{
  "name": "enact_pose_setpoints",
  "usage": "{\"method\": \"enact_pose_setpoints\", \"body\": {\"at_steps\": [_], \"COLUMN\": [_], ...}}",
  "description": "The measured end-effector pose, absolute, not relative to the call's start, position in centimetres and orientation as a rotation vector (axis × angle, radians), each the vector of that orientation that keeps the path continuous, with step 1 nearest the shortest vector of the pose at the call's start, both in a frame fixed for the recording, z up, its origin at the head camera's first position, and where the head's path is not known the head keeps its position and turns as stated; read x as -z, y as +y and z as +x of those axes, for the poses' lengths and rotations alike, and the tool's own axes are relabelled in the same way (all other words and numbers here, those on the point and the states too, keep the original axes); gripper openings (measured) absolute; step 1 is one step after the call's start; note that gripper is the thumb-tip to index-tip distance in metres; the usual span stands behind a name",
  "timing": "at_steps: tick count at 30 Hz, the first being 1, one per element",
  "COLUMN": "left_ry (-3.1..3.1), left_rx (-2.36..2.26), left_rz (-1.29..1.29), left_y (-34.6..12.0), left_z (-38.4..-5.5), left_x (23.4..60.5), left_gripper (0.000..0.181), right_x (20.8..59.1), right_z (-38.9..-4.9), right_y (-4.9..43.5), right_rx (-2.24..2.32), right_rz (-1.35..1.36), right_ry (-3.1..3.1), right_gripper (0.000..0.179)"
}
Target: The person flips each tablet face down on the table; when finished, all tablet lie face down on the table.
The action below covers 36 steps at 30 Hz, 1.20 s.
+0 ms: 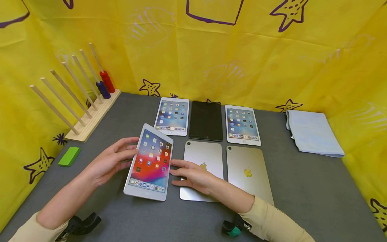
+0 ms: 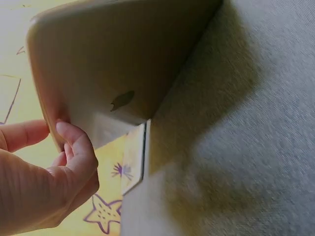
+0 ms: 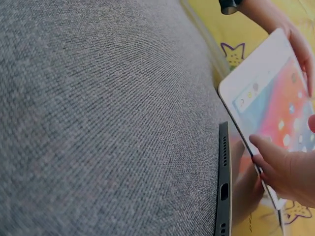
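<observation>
My left hand (image 1: 115, 158) pinches the left edge of a white tablet (image 1: 149, 164), whose lit screen shows app icons on a red and blue background. In the left wrist view the tablet's back (image 2: 93, 73) bears a dark apple logo and leans over the cloth. Fingers of my right hand (image 1: 193, 174) are fairly straight, their tips at the tablet's right edge. The right wrist view shows that hand (image 3: 290, 169) beside the raised tablet. Beneath my right hand lies a silver tablet (image 1: 202, 151), face down.
Behind lie two white tablets (image 1: 172, 116) (image 1: 243, 124) with lit screens and a black tablet (image 1: 206, 121) between them. Another silver tablet (image 1: 249, 173) lies at right. A wooden peg rack (image 1: 93, 117), a green block (image 1: 69, 156) and a folded blue cloth (image 1: 312, 132) flank them.
</observation>
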<state>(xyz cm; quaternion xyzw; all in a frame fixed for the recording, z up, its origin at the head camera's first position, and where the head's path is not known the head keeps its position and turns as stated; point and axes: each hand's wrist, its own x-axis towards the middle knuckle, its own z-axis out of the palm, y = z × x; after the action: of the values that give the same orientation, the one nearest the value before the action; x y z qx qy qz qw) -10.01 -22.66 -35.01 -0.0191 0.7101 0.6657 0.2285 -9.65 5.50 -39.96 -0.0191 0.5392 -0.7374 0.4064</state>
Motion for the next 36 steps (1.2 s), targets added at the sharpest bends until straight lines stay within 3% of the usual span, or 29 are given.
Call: {"method": "enact_pose_setpoints", "body": {"at_steps": [22,36], "left_ry": [1.927,1.851], "left_rx": [-1.890,-1.941], "left_rz": [-0.051,-0.022], "left_y": [-18.2,-16.2], "left_z": [-10.3,-10.5], "left_x": [33.5,33.7], "left_gripper": [0.057,0.054], "right_x": [37.0,35.4], "right_z": [-9.3,-9.2], "right_y": [3.8,3.3], "right_rx": [1.922,1.990], "right_rz": [-0.284,-0.275], "right_ry": [1.643,1.842], "right_gripper": [0.054,0.063]}}
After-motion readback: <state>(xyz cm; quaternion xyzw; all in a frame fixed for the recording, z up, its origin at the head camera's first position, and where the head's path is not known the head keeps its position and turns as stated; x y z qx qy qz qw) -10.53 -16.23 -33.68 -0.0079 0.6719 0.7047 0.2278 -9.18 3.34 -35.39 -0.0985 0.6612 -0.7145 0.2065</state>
